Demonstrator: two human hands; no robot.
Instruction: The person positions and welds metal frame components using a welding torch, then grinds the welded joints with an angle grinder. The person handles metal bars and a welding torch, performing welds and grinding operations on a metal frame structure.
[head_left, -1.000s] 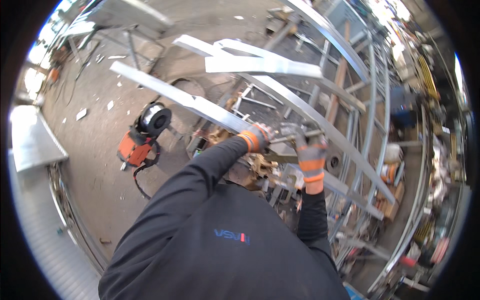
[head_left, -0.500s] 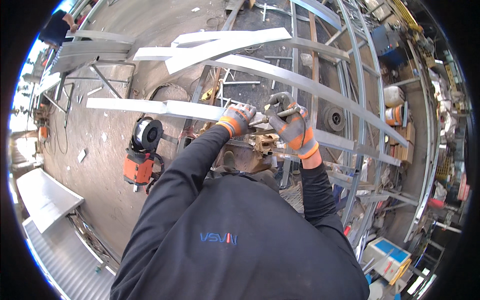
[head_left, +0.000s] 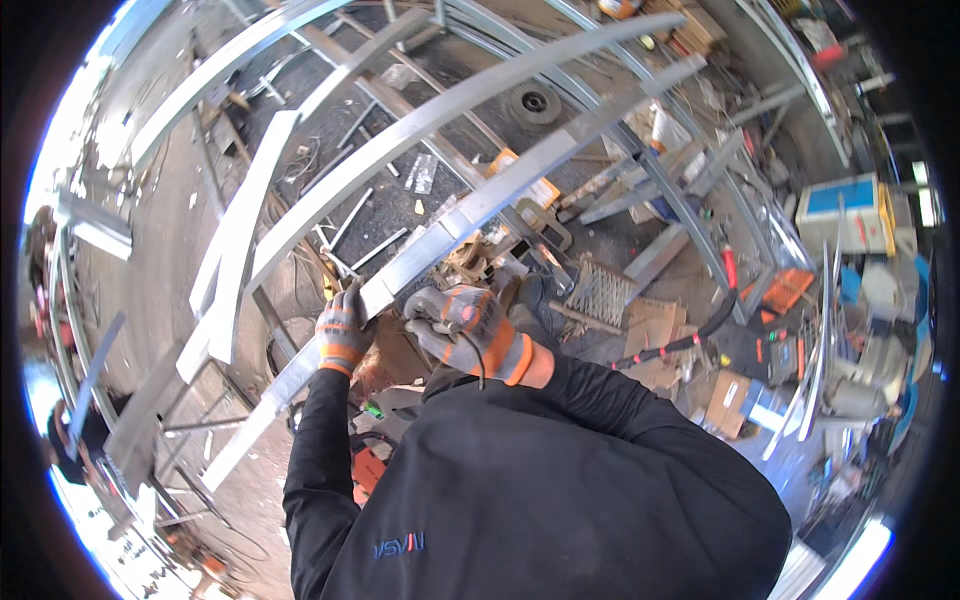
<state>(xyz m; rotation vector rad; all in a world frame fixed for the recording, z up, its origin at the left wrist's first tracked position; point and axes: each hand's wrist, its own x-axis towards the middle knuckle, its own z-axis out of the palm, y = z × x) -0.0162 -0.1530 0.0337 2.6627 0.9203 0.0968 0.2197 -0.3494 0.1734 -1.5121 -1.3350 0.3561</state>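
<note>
A long silver metal bar (head_left: 520, 182) slants up to the right in front of me. My left hand (head_left: 345, 330), in a grey and orange work glove, is closed over its near edge. Just below the bar and right of the left hand, my right hand (head_left: 462, 330) is curled closed in a matching glove. A thin, dark, bent rod or cord (head_left: 479, 358) comes out from its fingers and hangs down over the glove. What else the right fist encloses is hidden.
Long curved metal bars (head_left: 430, 118) lie beyond, over a frame. A round dark wheel (head_left: 535, 103) rests between them. Right of me are a metal grate (head_left: 603, 290), cardboard (head_left: 655, 325), a red-and-black hose (head_left: 690, 340) and a blue-and-white box (head_left: 842, 205). A person (head_left: 72, 445) is at far left.
The view has swung to the right. My left hand has slid along the bar. My right hand has lowered toward me, below the bar; the metal rod-like piece between my hands no longer shows.
</note>
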